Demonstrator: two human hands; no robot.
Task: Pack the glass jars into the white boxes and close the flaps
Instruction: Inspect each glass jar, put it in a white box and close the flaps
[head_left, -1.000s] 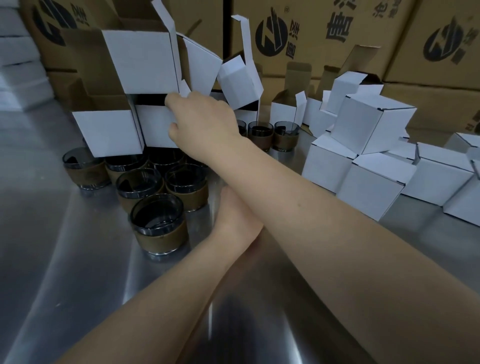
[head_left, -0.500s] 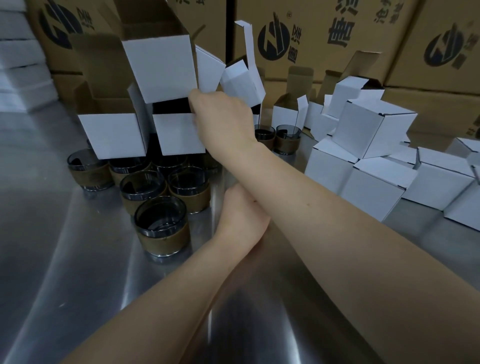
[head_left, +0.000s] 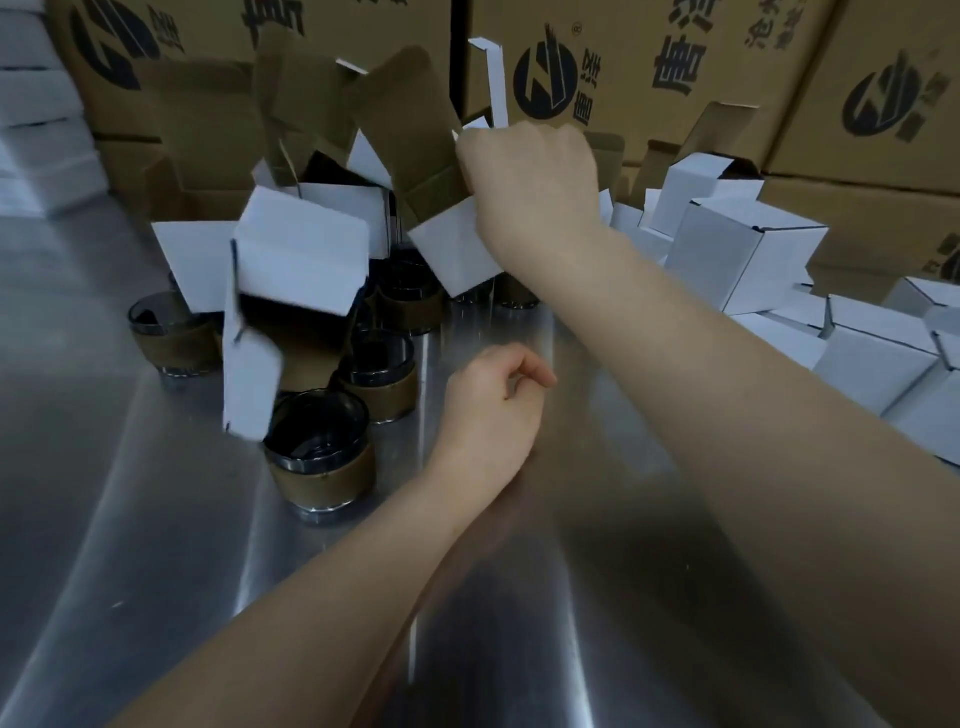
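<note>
My right hand (head_left: 530, 182) grips an open white box (head_left: 454, 249) by its edge and holds it tilted above the jars, brown flaps up. A second open white box (head_left: 298, 260) tumbles to its left, blurred, its flap (head_left: 249, 384) hanging over the nearest glass jar (head_left: 319, 457). Several dark glass jars with brown bands stand on the metal table (head_left: 156, 571), among them one (head_left: 379, 374) behind the nearest and one (head_left: 166, 332) at the far left. My left hand (head_left: 493, 410) rests low beside the jars with fingers loosely curled, holding nothing.
A heap of closed white boxes (head_left: 743, 254) fills the right side of the table. Large brown cartons (head_left: 649, 67) with black logos form a wall at the back. More open white boxes (head_left: 192, 265) stand behind the jars. Flat white stacks (head_left: 31, 130) lie far left.
My right hand pulled one open box out of the stack, up and to the right. The box stacked above it toppled forward and left over the jars. My left hand stayed low.
</note>
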